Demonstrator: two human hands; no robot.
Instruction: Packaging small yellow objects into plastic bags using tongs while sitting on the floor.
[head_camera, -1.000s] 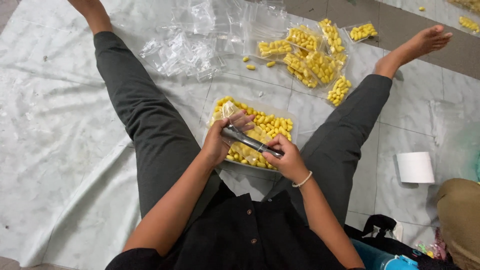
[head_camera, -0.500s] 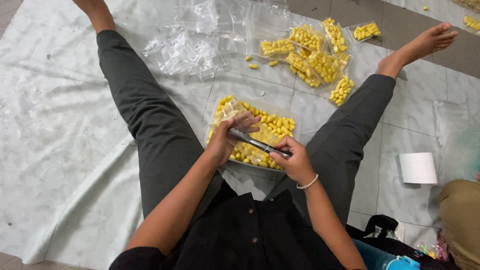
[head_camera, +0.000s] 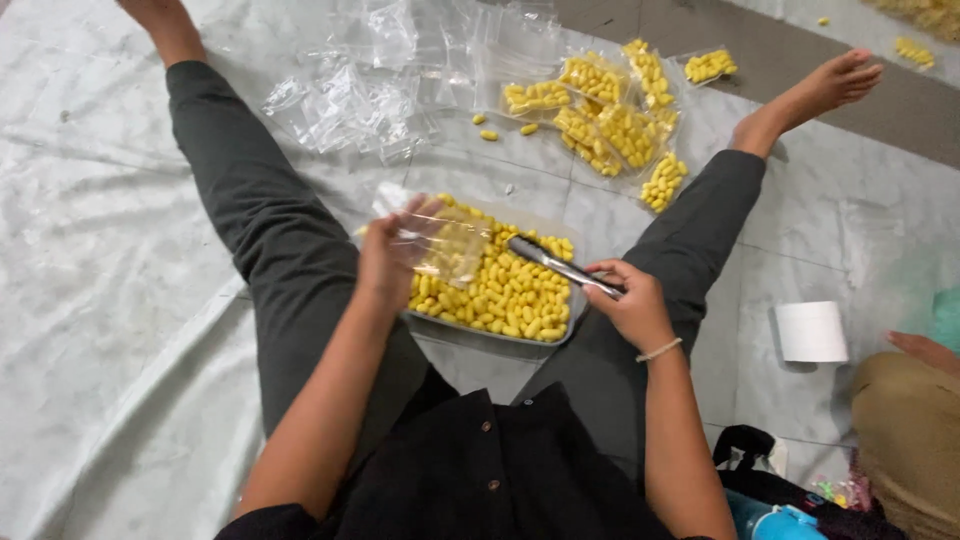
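Left hand (head_camera: 385, 265) grip closed on a clear bag (head_camera: 440, 240), pinched at its top edge; bag hangs open-side toward the tray, held just above the tray's left end. Right hand (head_camera: 632, 305) grip closed on metal tongs (head_camera: 555, 265), fingers wrapped round the handle end; tongs angle up-left, tips over the tray's upper middle, near the bag. Cannot tell whether the tong tips hold anything.

Tray (head_camera: 500, 340) sits on the floor between the person's spread legs, full of small yellow pieces (head_camera: 505, 295). Bag overlaps the tray's left part; tongs lie across its right part, above the pieces.

Beyond the tray, further from the body: a few loose yellow pieces on the floor, then filled bags (head_camera: 610, 125) of the same yellow pieces in a cluster to the upper right. Up-left of the tray, a heap of empty clear bags (head_camera: 350, 100) by the left leg. White plastic sheet (head_camera: 90, 260) covers the floor left of the tray. Right of the tray, past the right leg, a white roll (head_camera: 812, 332) stands on the tiles. Further right, another person's hand (head_camera: 925, 350) and knee at the frame edge.
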